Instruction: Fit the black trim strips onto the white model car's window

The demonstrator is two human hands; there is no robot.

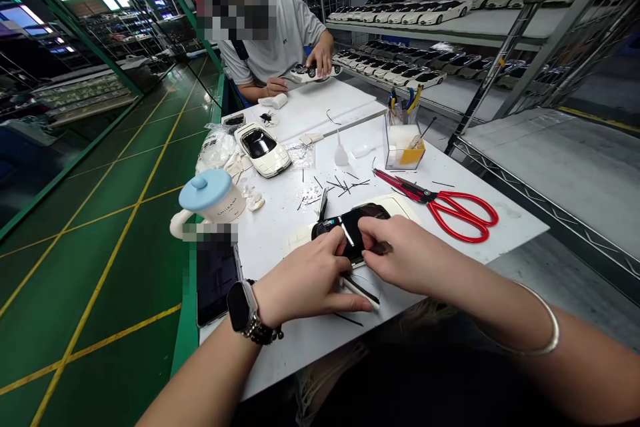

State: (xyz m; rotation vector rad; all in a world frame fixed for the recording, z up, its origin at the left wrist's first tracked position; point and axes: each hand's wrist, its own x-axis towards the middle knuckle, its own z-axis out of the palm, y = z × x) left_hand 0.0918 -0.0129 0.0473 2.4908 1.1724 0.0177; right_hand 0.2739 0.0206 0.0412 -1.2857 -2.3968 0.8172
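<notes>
A white model car body [356, 225] with dark windows lies on the white table [295, 340] in front of me. My left hand [310, 280], a watch on its wrist, grips the car's near side with fingers curled and also holds a thin white tool. My right hand [400, 253], a bangle on its wrist, pinches a small dark part against the car's window.
Red-handled scissors [450, 210] lie to the right. A blue-lidded mug [210, 200], a phone [215, 277] and a second white model car [263, 149] sit to the left. Thin black strips scatter mid-table. A clear tool holder [404, 143] stands behind. A co-worker [280, 40] opposite handles another car. Shelves of cars run along the right.
</notes>
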